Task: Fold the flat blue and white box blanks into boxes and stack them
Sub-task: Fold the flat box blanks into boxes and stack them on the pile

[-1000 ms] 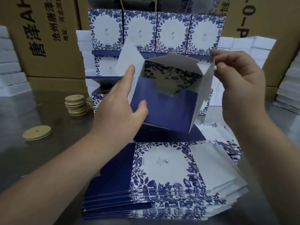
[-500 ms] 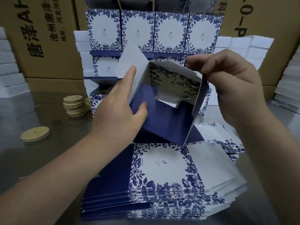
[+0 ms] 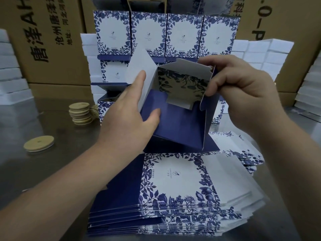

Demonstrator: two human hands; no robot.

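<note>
In the head view, a half-folded box [image 3: 180, 126] is held up in the middle of the frame, above the pile of flat blanks [image 3: 173, 180] at the bottom. The left hand [image 3: 132, 115] holds its left wall between thumb and fingers. The right hand [image 3: 243, 89] pinches the right flap with bent fingers; some fingertips are hidden. Finished boxes [image 3: 149, 35] stand in rows at the top middle of the worktop [image 3: 52, 171], the top ones cut off.

A disc stack [image 3: 80, 113] sits on the worktop [image 3: 66, 136]; one loose disc [image 3: 38, 145] lies near it, brown cartons [image 3: 57, 49] and white blocks [image 3: 13, 84] behind it.
</note>
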